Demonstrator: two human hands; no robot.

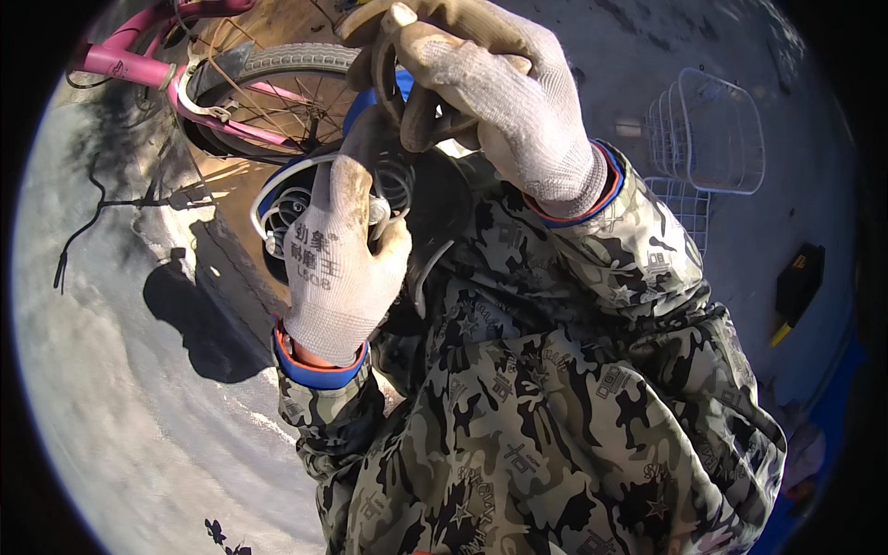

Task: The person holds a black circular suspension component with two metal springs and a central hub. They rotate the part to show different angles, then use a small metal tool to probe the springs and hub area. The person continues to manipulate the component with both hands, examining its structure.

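Note:
My left hand (342, 250), in a whitish knit work glove with a brown-grey coated palm, is over a round dark container (276, 264) of looped white and grey cable (277, 215). Its fingers stretch upward, with the thumb apart from them; a small silvery round part (377, 211) shows between. My right hand (499, 92), gloved alike, is raised above and to the right with its fingers curled together. Something small and white (402, 14) shows at the fingertips; I cannot make out what it is. The hands nearly meet, and their overlap hides details.
A pink bicycle (129, 65) lies at the upper left, its spoked wheel (296, 57) close to my hands. White wire baskets (712, 129) are at the right. A black and yellow object (797, 287) lies below them. Blue sheeting (837, 379) runs along the right rim.

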